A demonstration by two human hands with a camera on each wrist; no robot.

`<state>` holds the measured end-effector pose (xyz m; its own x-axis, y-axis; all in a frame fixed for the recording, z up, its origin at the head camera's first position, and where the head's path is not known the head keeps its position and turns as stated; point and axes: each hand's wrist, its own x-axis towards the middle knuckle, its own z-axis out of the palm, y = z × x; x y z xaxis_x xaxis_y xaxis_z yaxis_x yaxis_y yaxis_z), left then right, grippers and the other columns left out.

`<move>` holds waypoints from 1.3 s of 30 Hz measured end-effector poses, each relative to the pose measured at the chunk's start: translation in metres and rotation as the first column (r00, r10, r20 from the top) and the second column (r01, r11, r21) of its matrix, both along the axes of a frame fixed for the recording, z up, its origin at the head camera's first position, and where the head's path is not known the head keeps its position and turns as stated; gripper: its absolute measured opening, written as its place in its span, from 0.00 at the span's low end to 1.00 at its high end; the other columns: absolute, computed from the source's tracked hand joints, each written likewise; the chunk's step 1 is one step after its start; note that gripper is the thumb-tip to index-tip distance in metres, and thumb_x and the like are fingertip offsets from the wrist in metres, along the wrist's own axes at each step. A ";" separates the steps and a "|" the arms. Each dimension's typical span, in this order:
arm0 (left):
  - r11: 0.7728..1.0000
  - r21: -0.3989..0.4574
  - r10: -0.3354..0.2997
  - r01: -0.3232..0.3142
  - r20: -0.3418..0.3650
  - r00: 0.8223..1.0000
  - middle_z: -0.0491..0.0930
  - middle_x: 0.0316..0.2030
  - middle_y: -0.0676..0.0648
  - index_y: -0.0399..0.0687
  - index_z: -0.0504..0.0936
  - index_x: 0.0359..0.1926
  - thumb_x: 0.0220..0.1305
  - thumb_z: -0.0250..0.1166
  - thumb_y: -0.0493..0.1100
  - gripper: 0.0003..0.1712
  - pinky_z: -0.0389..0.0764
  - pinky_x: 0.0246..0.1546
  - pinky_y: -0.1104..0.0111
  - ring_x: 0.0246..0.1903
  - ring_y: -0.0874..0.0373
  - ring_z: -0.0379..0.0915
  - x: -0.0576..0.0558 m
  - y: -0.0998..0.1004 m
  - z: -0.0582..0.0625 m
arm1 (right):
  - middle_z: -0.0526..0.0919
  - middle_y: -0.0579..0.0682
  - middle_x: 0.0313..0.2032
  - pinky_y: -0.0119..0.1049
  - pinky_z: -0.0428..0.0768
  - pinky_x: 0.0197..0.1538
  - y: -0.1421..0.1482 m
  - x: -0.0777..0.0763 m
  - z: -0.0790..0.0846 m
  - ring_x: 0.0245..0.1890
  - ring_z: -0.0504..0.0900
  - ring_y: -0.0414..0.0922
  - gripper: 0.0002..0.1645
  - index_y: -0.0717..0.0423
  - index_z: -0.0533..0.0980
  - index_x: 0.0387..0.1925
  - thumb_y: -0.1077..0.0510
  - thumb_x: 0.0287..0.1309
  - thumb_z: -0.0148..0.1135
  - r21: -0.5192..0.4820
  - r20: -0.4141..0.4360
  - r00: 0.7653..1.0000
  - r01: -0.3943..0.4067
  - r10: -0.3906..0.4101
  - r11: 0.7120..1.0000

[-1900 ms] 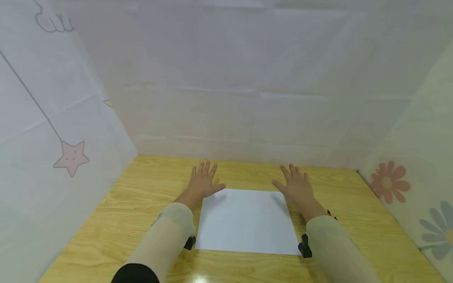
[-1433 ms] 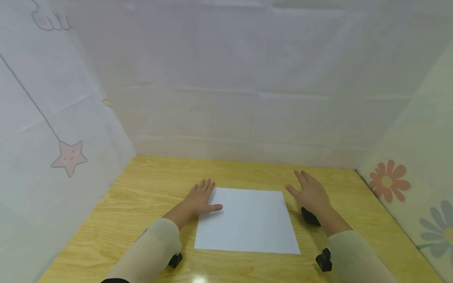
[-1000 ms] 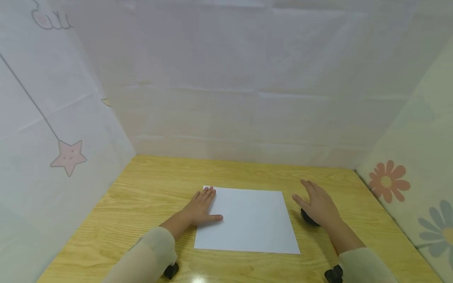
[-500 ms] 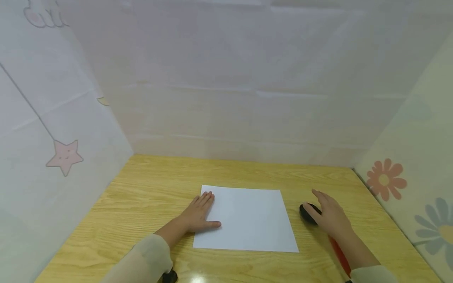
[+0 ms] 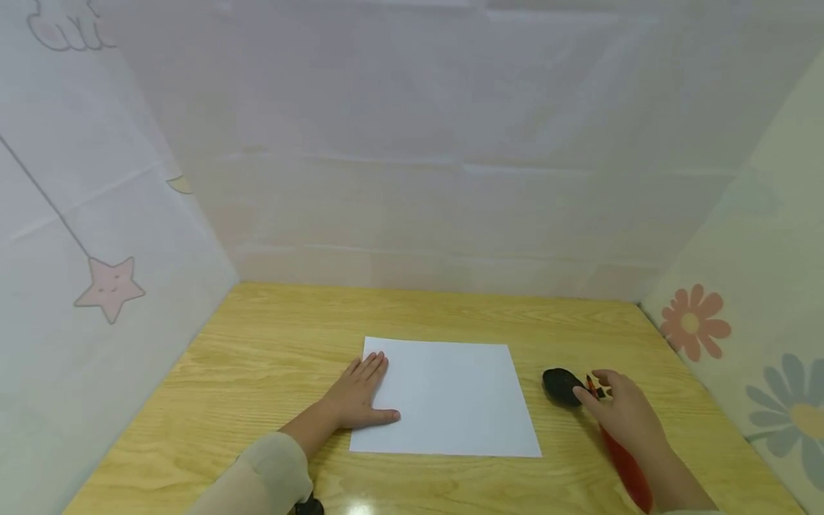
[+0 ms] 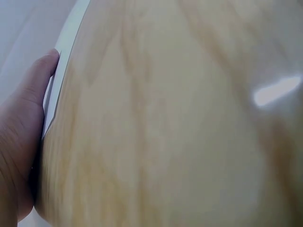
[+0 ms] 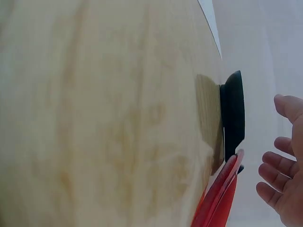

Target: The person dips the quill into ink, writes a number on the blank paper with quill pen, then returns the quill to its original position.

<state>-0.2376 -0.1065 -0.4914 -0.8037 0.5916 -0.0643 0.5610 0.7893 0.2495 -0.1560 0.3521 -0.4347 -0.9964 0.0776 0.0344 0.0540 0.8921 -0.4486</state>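
Note:
A plain white sheet of paper [image 5: 457,397] lies on the wooden table. My left hand [image 5: 359,400] rests flat on its left edge, fingers straight and thumb spread; the left wrist view shows that hand's thumb side [image 6: 26,113] along the paper. To the right of the sheet is a ladle-like utensil with a black rounded head [image 5: 561,387] and a red handle [image 5: 626,468]. My right hand [image 5: 627,415] hovers over the handle, fingers loosely bent with nothing between them. In the right wrist view those fingers [image 7: 277,165] stand apart from the black head [image 7: 233,113]. The hand partly hides the handle.
A small orange, black-tipped pencil-like thing [image 5: 592,386] pokes out by the right fingers, with a small dark piece beside it. A white sheet-like wall [image 5: 438,179] closes the table's far edge, and printed side walls [image 5: 772,286] flank it.
My left hand has come down and nearer, onto the paper's left edge. My right hand has moved right and nearer from beside the sheet, uncovering the black head; its fingers have bent slightly.

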 end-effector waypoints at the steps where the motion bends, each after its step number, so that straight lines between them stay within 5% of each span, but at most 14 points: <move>1: 1.000 -0.003 0.001 -0.001 0.002 1.000 0.43 0.78 0.40 0.37 0.47 0.77 0.58 0.52 0.79 0.64 0.43 0.76 0.48 0.78 0.46 0.38 0.000 0.000 0.000 | 0.72 0.76 0.58 0.60 0.78 0.45 0.003 0.000 -0.001 0.52 0.75 0.70 0.46 0.73 0.64 0.64 0.35 0.66 0.54 -0.004 0.011 1.000 0.005 -0.005 1.000; 16: 1.000 -0.022 0.022 -0.022 0.006 1.000 0.42 0.78 0.42 0.39 0.46 0.77 0.57 0.52 0.79 0.63 0.42 0.77 0.51 0.78 0.49 0.35 0.000 0.001 -0.002 | 0.75 0.71 0.53 0.49 0.81 0.40 0.023 0.006 -0.012 0.49 0.79 0.63 0.51 0.72 0.58 0.66 0.31 0.66 0.51 -0.113 0.213 0.973 0.114 -0.088 0.987; 39: 1.000 -0.009 0.012 -0.012 0.015 1.000 0.42 0.78 0.42 0.39 0.46 0.77 0.58 0.53 0.78 0.62 0.43 0.77 0.50 0.78 0.49 0.36 0.000 0.000 0.000 | 0.80 0.59 0.41 0.34 0.76 0.33 0.024 0.004 -0.027 0.37 0.80 0.45 0.41 0.69 0.63 0.64 0.41 0.65 0.59 -0.182 0.181 0.970 0.197 -0.164 0.963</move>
